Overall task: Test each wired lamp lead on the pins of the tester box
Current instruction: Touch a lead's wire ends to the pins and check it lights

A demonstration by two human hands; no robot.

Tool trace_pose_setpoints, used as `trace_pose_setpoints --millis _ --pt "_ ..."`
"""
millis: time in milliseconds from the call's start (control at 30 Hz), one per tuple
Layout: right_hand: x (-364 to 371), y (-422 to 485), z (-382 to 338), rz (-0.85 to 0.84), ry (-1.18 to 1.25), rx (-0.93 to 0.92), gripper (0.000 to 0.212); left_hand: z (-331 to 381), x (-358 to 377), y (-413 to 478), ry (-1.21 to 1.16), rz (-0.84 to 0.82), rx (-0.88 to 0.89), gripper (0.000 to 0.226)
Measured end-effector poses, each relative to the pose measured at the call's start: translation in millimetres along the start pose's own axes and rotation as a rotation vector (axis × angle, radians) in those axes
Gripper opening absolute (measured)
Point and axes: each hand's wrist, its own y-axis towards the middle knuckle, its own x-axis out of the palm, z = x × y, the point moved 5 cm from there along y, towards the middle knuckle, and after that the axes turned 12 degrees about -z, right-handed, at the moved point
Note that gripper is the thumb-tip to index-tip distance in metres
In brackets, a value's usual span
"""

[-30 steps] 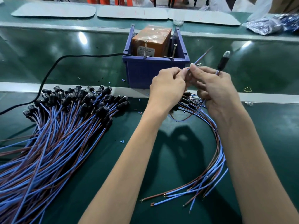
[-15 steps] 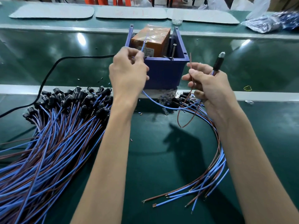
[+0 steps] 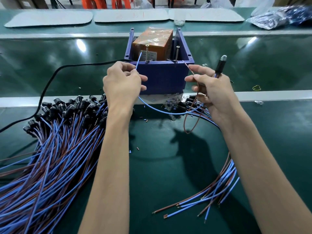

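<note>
With the left hand (image 3: 122, 83), pinches the blue wire (image 3: 138, 62) between thumb and curled forefinger, the other fingers folded loosely beneath. Points the wire's tip up and away, just left of the left pin (image 3: 146, 53), with a slim gap showing between the two.

With the right hand (image 3: 212, 88), pinches the brown wire (image 3: 189, 67) between thumb and forefinger, tip angled up and leftward, near the right pin (image 3: 177, 53) but apart from it. Holds the lamp (image 3: 219, 66) in that same hand, its black body rising tilted from behind the knuckles, clear bulb on top; cannot tell which fingers clamp it.

Below the grips, lets the blue wire sag in an arc from one hand across to the other, and the brown wire hang in a loop under the right wrist.

Just beyond both hands, faces the box (image 3: 165, 76), with the orange tester (image 3: 153, 39) inside and both pins standing upright at its near wall. Between the hands, at the foot of the box, has loose bulbs (image 3: 172, 103) scattered.

Outward to the left of the left forearm, has a big pile (image 3: 59, 141) of blue and brown leads, their black lamps turned towards the box. Under the right forearm, has a small bundle (image 3: 219, 191) with bare ends fanned nearward. Left of the left hand, has a black cable (image 3: 59, 70) curving off from the box. Right of the right hand, has a yellow band (image 3: 256, 88) lying alone.
</note>
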Motion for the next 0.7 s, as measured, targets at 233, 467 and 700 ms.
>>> trace_pose_setpoints --millis 233,467,700 --pt "3.9 1.2 1.1 -0.049 0.047 -0.053 0.035 -3.1 -0.6 -1.1 -0.016 0.002 -0.005 0.019" --pt "5.6 0.3 7.3 0.018 0.029 -0.049 0.022 -2.6 -3.4 -1.8 -0.029 -0.003 -0.016 0.020" --pt "9.5 2.5 7.5 -0.032 -0.003 -0.022 0.031 -2.1 -4.7 -0.7 -0.036 -0.033 -0.026 0.021"
